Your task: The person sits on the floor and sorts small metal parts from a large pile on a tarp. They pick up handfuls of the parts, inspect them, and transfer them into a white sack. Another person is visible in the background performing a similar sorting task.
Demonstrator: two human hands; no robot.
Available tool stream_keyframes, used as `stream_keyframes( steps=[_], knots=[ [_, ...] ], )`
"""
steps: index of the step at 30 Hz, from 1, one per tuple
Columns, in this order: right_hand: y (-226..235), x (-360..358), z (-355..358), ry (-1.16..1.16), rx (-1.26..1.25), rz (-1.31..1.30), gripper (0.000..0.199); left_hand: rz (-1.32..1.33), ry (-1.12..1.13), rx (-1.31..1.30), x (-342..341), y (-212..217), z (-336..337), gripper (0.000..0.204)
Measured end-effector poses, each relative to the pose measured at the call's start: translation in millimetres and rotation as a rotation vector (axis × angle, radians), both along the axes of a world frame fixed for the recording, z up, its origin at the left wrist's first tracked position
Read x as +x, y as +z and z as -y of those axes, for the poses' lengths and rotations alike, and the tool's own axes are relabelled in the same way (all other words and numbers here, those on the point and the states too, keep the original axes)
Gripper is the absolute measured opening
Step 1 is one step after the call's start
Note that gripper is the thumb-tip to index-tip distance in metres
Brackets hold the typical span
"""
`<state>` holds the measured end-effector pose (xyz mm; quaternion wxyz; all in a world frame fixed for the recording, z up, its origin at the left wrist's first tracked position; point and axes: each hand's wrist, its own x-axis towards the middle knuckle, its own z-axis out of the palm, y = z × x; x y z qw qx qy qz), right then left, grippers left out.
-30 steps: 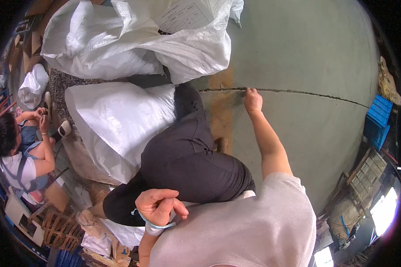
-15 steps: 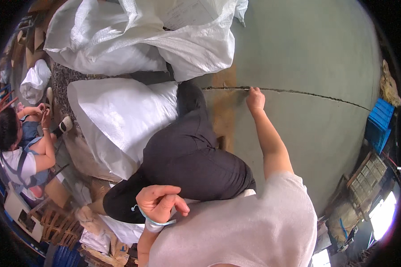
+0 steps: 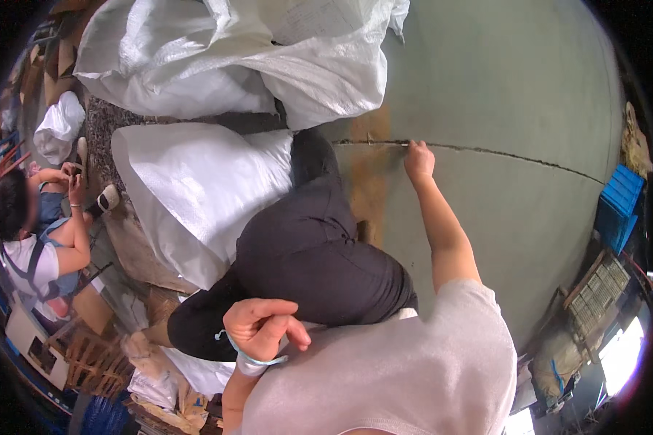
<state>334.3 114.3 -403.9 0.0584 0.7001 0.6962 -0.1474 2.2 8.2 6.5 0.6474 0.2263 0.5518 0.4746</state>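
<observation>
My right hand (image 3: pixel 419 161) reaches out over the grey floor (image 3: pixel 500 232). Its fingers are pinched together at a long dark crack (image 3: pixel 515 156) in the floor; what they hold, if anything, is too small to make out. Near my lap, my left hand (image 3: pixel 260 330) hangs in the air with its fingers loosely bent. A gap shows between its thumb and forefinger, and I see nothing in it. A pale blue-green band (image 3: pixel 257 360) circles that wrist. Beside my dark-trousered leg lies a full white woven sack (image 3: pixel 196 192).
Larger white woven sacks (image 3: pixel 319 80) stand beyond it. At the left another person (image 3: pixel 40 246) sits with both hands together, near a small white bag (image 3: pixel 60 127). Blue crates (image 3: pixel 618 203) and a wire-mesh frame (image 3: pixel 598 293) line the right side. A brownish strip (image 3: pixel 368 181) marks the floor.
The view has shifted very slightly. My right hand stays pinched at the crack, barely moved, and my left hand keeps its pose.
</observation>
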Motion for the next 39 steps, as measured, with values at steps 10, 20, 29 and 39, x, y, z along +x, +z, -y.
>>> stream_keyframes(
  steps=[10,20,29,39],
  knots=[
    [-6,-1,11,-0.014,0.042,-0.016,0.015,0.008,0.01,0.005,-3,-2,3,0.014],
    [-3,4,19,0.016,0.086,-0.011,0.009,0.025,-0.014,0.015,-5,-3,-3,0.014],
    [12,-16,4,-0.1,0.091,-0.1,0.011,0.025,-0.053,0.017,-3,-1,-6,0.014],
    [7,-15,-8,-0.019,-0.116,-0.021,0.012,0.035,-0.055,0.027,-1,-2,-5,0.014]
  ],
)
